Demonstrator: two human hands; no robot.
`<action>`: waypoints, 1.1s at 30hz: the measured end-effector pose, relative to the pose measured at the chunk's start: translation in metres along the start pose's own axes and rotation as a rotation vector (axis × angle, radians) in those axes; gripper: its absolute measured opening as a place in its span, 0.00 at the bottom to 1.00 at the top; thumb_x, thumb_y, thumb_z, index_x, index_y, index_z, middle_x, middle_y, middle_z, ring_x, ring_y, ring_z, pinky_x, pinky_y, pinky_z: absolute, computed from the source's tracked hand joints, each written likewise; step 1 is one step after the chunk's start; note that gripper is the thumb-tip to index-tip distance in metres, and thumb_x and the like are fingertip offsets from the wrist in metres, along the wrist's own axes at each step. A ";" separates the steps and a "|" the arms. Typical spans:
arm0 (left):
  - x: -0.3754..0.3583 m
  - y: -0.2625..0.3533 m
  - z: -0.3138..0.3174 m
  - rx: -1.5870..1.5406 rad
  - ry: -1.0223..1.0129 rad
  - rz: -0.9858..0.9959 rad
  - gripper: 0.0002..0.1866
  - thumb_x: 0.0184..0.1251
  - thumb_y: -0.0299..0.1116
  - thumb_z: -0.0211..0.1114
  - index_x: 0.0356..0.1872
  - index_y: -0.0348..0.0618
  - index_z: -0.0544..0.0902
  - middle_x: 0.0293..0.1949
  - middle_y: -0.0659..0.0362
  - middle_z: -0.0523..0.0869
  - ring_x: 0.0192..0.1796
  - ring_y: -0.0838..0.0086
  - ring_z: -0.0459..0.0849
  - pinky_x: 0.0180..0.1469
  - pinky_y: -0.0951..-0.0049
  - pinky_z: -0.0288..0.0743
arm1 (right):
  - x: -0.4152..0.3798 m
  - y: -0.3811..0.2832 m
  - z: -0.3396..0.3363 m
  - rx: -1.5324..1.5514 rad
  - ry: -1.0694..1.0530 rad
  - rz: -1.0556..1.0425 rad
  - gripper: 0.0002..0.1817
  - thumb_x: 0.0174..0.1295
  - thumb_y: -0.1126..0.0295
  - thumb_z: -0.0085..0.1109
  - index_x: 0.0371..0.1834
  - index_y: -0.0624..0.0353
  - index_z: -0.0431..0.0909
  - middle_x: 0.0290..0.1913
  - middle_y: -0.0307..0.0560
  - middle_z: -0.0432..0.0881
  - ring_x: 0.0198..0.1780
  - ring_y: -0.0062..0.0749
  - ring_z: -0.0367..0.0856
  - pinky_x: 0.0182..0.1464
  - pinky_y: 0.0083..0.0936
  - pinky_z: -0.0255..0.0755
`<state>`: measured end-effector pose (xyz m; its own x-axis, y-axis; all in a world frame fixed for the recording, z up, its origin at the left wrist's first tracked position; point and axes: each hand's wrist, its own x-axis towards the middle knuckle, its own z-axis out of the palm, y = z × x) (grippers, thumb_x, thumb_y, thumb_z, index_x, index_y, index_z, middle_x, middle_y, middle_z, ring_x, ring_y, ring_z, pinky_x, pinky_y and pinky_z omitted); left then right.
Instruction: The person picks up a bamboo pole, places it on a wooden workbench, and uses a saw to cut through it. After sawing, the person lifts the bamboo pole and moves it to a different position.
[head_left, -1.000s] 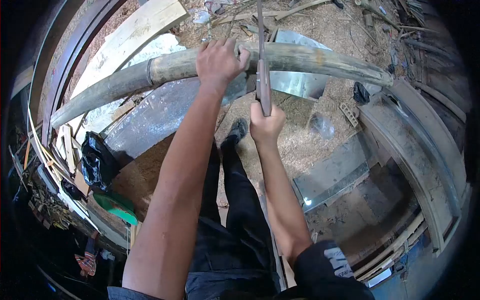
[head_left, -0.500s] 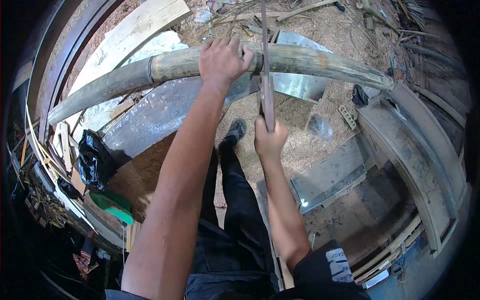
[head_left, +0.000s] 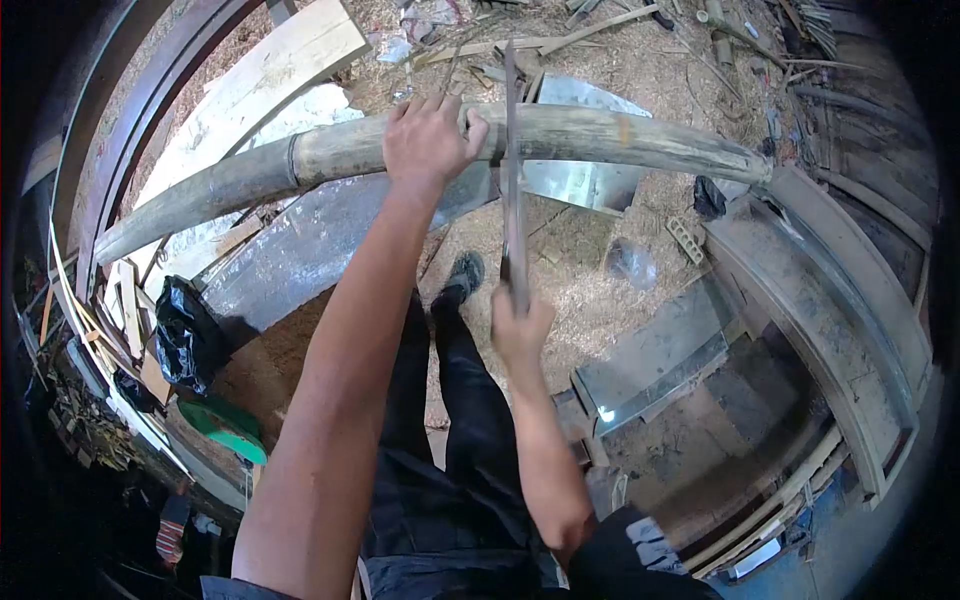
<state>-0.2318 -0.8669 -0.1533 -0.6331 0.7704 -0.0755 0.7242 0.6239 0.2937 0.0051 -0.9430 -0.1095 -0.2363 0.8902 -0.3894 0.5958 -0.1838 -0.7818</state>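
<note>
My left hand (head_left: 425, 140) clamps down on the bamboo pole (head_left: 560, 135) to steady it, while my right hand (head_left: 520, 330) grips the saw (head_left: 512, 180) set across it.

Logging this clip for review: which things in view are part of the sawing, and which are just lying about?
In use: left hand gripping the bamboo pole; right hand holding the saw.
Lying about: wooden plank, black bag, green lid, metal sheet.
</note>
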 end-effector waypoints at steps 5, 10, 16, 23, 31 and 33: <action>0.001 0.000 0.002 0.013 0.053 0.018 0.19 0.66 0.47 0.59 0.48 0.47 0.89 0.46 0.54 0.91 0.54 0.60 0.87 0.64 0.58 0.74 | -0.041 0.001 -0.010 -0.063 0.086 0.005 0.15 0.59 0.65 0.63 0.21 0.65 0.77 0.14 0.48 0.69 0.18 0.27 0.73 0.25 0.35 0.67; 0.006 -0.001 0.001 -0.001 0.068 0.010 0.18 0.65 0.45 0.60 0.46 0.48 0.90 0.45 0.54 0.91 0.52 0.60 0.88 0.62 0.58 0.76 | 0.060 -0.036 0.023 0.164 -0.024 -0.033 0.17 0.62 0.67 0.60 0.18 0.64 0.71 0.15 0.36 0.65 0.20 0.17 0.66 0.22 0.28 0.59; 0.006 -0.002 0.007 0.009 0.112 0.037 0.17 0.65 0.44 0.60 0.45 0.47 0.90 0.45 0.53 0.91 0.49 0.59 0.89 0.60 0.57 0.76 | -0.058 -0.002 -0.027 -0.083 -0.071 0.105 0.14 0.60 0.66 0.63 0.22 0.63 0.78 0.17 0.51 0.73 0.21 0.24 0.78 0.26 0.34 0.68; -0.001 -0.002 0.008 -0.008 0.104 0.028 0.18 0.66 0.47 0.57 0.41 0.46 0.89 0.43 0.52 0.90 0.48 0.59 0.89 0.61 0.56 0.75 | 0.053 -0.031 0.019 0.063 -0.035 -0.020 0.17 0.60 0.65 0.62 0.20 0.68 0.74 0.14 0.52 0.68 0.18 0.27 0.73 0.26 0.36 0.68; -0.001 0.001 0.009 -0.048 0.149 0.038 0.19 0.65 0.47 0.55 0.36 0.43 0.88 0.40 0.52 0.90 0.48 0.60 0.88 0.63 0.58 0.73 | -0.037 0.004 -0.004 0.088 0.089 -0.040 0.14 0.60 0.69 0.61 0.19 0.63 0.75 0.13 0.45 0.70 0.18 0.23 0.71 0.25 0.32 0.65; 0.000 0.000 0.007 -0.038 0.090 0.008 0.20 0.66 0.48 0.54 0.37 0.44 0.88 0.41 0.52 0.90 0.49 0.61 0.88 0.63 0.58 0.73 | 0.017 -0.011 0.008 0.028 -0.018 0.056 0.16 0.61 0.69 0.62 0.18 0.64 0.73 0.13 0.44 0.69 0.19 0.21 0.69 0.24 0.30 0.63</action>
<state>-0.2296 -0.8661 -0.1595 -0.6508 0.7592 0.0121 0.7193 0.6113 0.3300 -0.0116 -0.9292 -0.1115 -0.2174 0.8704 -0.4417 0.5867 -0.2451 -0.7718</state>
